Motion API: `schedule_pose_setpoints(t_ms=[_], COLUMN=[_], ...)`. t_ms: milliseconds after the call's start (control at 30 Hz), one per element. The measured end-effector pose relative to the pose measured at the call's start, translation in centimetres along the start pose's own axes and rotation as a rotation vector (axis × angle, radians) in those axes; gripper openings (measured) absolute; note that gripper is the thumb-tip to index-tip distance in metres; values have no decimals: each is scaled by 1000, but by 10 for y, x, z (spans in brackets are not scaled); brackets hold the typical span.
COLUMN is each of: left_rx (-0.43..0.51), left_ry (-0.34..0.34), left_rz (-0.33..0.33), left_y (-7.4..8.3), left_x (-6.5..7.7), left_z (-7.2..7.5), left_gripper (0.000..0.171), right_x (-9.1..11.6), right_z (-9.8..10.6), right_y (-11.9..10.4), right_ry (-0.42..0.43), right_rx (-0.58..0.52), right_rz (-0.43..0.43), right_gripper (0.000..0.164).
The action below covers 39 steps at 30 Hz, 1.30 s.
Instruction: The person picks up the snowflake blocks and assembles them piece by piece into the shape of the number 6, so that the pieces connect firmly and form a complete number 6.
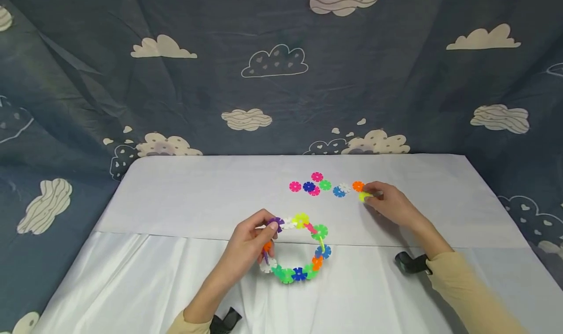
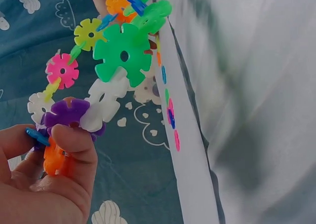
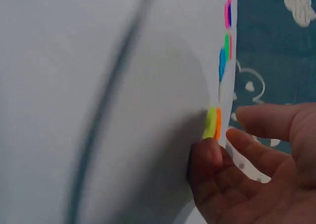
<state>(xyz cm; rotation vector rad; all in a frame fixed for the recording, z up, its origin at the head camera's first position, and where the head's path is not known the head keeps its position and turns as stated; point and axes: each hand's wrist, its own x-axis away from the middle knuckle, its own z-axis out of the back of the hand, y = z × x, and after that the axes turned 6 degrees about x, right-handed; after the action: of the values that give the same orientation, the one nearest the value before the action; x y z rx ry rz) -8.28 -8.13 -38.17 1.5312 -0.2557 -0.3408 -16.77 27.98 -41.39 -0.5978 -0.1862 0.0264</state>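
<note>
My left hand (image 1: 249,238) grips a ring of linked plastic flower discs (image 1: 299,274) by its left side, thumb over a purple disc (image 2: 66,113). Held up above the table, the ring mixes green, blue, orange, yellow, pink, white and purple discs slotted edge to edge. An orange disc (image 2: 54,157) sits by the thumb and fingers, partly covered. Out to the right, my right hand (image 1: 391,204) reaches down to a loose yellow disc (image 1: 364,196), one fingertip right at its edge and the thumb held apart. Just behind that lies an orange flower disc (image 1: 358,186).
More loose discs lie left of the right hand: a light blue one (image 1: 338,191), a white one (image 1: 345,187), a green one (image 1: 325,185), a dark blue one (image 1: 309,187) and several pink. White cloth covers the table (image 1: 198,197); a dark cloud-print curtain (image 1: 281,94) hangs behind.
</note>
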Motion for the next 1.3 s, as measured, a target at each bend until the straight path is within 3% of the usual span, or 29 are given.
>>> schedule_pose_setpoints(t_ms=[200,433,733,1033,1300], left_rx=[26,70,61,-139,-134], left_ry=[0,-11,-17,33,38], left_rz=[31,61,80,90,63], left_y=[-6,-13,-20,-26,-27], left_x=[-2,-6,-8,-8,-10], left_z=[-1,-1,-3,-3,-4], left_gripper=[15,13,13,12,8], right_x=[-14,-15,-12,0,9], right_z=[3,-2,-4,-8,-15], right_y=[12,10,5,-8,-40], right_ry=[4,1,-26,29,58], right_rx=[58,97,93,40,-85], right_rz=[36,26,-6,113,165], right_gripper=[41,38,33,20,20])
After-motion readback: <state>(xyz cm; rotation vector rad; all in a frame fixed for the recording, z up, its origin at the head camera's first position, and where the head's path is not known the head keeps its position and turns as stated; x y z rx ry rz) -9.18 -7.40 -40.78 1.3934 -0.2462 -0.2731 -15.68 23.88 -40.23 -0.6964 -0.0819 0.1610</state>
